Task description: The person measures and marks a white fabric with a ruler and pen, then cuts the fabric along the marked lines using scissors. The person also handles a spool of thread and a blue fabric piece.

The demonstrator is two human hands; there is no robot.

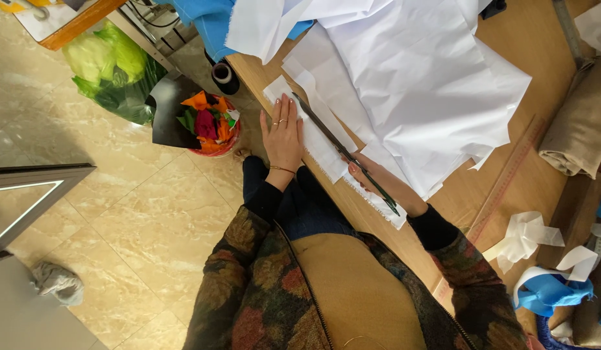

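My left hand (282, 134) lies flat, fingers together, on a narrow white fabric strip (320, 146) at the wooden table's edge (508, 194). It wears rings and a thin bracelet. My right hand (372, 174) is closed on a long, thin dark straightedge-like tool (326, 133) that lies diagonally along the strip, just right of my left hand. Whether the tool is a ruler or a blade I cannot tell. Large white fabric sheets (417, 84) spread over the table beyond the strip.
A red bucket of colourful scraps (209, 126) and a green bag (112, 65) stand on the tiled floor. A black thread spool (224, 76) is by the table corner. A beige fabric roll (582, 126), white strips (524, 236) and blue cloth (550, 291) lie at right.
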